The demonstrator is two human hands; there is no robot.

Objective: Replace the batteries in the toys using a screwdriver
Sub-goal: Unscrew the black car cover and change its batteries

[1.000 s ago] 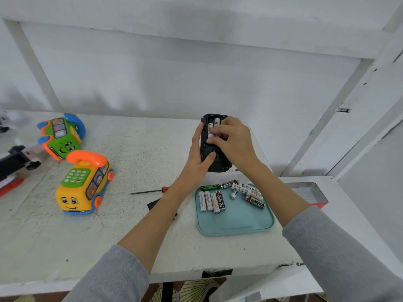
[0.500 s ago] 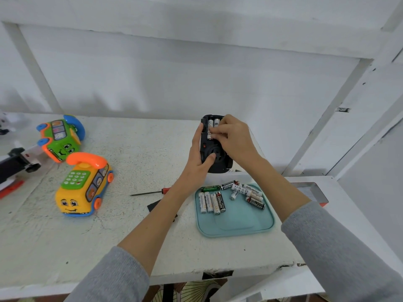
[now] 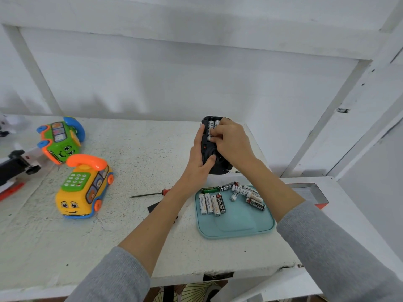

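A black toy is held upside down above the table, its battery bay uncovered with two white batteries in it. My left hand grips the toy's left side, thumb on its underside. My right hand covers the toy's right side and its fingertips pinch or press a battery in the bay. Several loose batteries lie in a teal tray below. A red-handled screwdriver lies on the table, left of my left forearm. A black cover piece peeks out under that forearm.
A yellow phone-bus toy and a green one stand at the left. A black-and-white toy lies at the far left edge. An orange-rimmed metal box sits right of the tray. A white wall rises just behind.
My right hand has shifted its fingers slightly up the battery bay. The toy and my left hand have stayed almost in place.
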